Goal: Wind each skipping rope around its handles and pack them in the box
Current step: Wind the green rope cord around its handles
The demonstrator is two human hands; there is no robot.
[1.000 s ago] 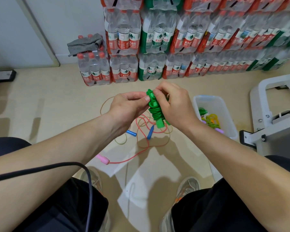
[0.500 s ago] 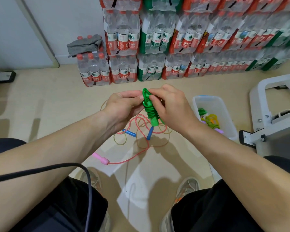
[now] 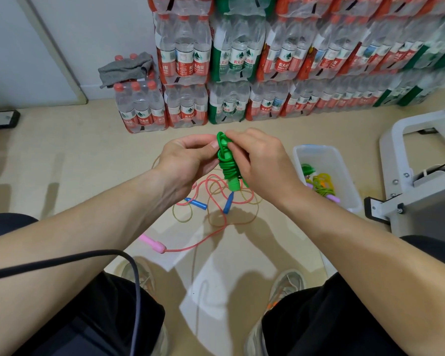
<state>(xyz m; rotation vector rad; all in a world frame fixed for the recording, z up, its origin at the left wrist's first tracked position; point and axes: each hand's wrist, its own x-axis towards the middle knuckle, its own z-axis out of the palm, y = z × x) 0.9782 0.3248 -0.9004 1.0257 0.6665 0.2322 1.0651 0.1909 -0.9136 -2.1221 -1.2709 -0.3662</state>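
- A grey cloth (image 3: 125,69) is lying on top of a pack of water bottles (image 3: 140,109) at the far left, and more stacked bottle packs (image 3: 267,60) are running along the far wall to the right
- A black cable (image 3: 62,260) is crossing over the left forearm near the bottom left
- A pink handle (image 3: 153,244) is lying on the floor (image 3: 62,155) near the left shoe, with its pink rope (image 3: 206,237) trailing right and away into a loose tangle
- Two blue handles (image 3: 197,202) are resting in that tangle on the floor, under the hands, together with a thin yellowish rope (image 3: 181,214)
- The left hand (image 3: 188,158) is curling closed, its thumb and fingertips (image 3: 212,143) pinching the top of the green skipping rope (image 3: 228,163)
- The green skipping rope is being held upright in the air between both hands, its cord coiled around the handles and the lower handle end pointing down over the tangle
- The right hand (image 3: 262,160) is wrapping closed around the right side of the bundle, fingers pressing on a loop at its top; whether that loop is tucked under a coil is hard to tell
- The clear plastic box (image 3: 344,181) is standing on the floor just right of the right hand, holding what is probably two or three wound ropes in green, yellow and purple
- A white metal frame (image 3: 406,160) is sitting at the far right
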